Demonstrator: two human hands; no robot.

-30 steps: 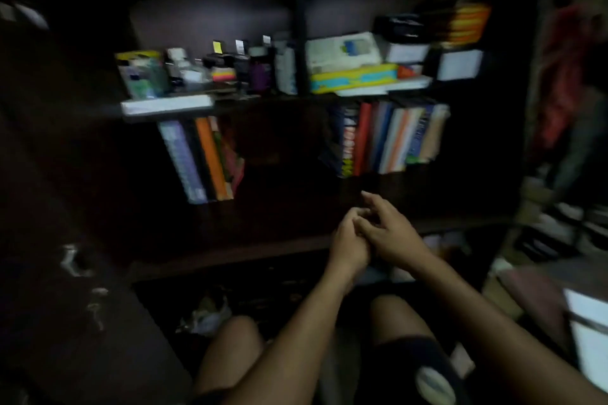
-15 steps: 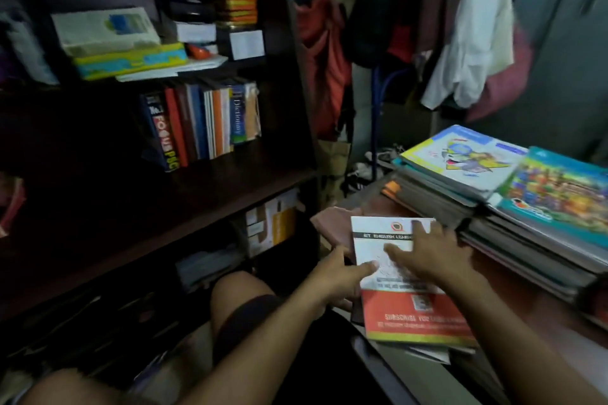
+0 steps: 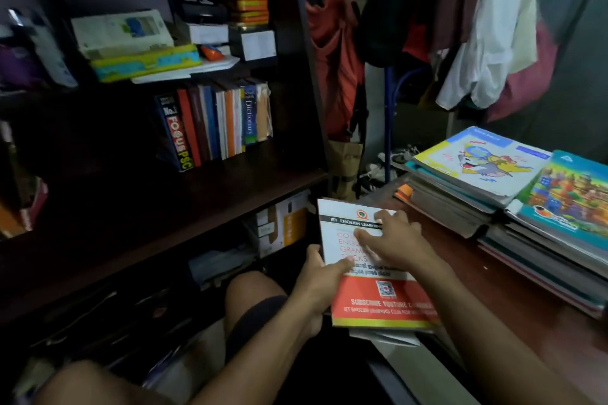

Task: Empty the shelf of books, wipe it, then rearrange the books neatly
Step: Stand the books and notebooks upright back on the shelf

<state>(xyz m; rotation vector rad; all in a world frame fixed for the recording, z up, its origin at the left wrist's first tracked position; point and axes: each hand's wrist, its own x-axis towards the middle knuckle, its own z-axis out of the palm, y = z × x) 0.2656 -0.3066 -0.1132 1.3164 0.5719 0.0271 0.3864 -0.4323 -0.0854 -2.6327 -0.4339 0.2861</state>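
A white and red English grammar book [image 3: 381, 302] lies at the near corner of a reddish table [image 3: 487, 276], on top of some papers. My left hand [image 3: 317, 283] grips its left edge, thumb over the cover. My right hand [image 3: 391, 240] rests flat on the cover with fingers spread. A dark wooden shelf [image 3: 184, 207] stands to the left; a row of upright books [image 3: 217, 123], including a dictionary, stands on its middle board. The board's left part is bare and dark.
Two stacks of colourful books [image 3: 500, 181] sit on the table to the right. The upper shelf holds flat books and boxes [image 3: 141, 43]. Clothes [image 3: 487, 29] hang on a rack behind the table. Boxes [image 3: 283, 223] fill the lower shelf. My knees are below.
The view swung right from the shelf to the table. My hands, first clasped together before the shelf, now lie on the grammar book, and my left hand has taken hold of its edge.
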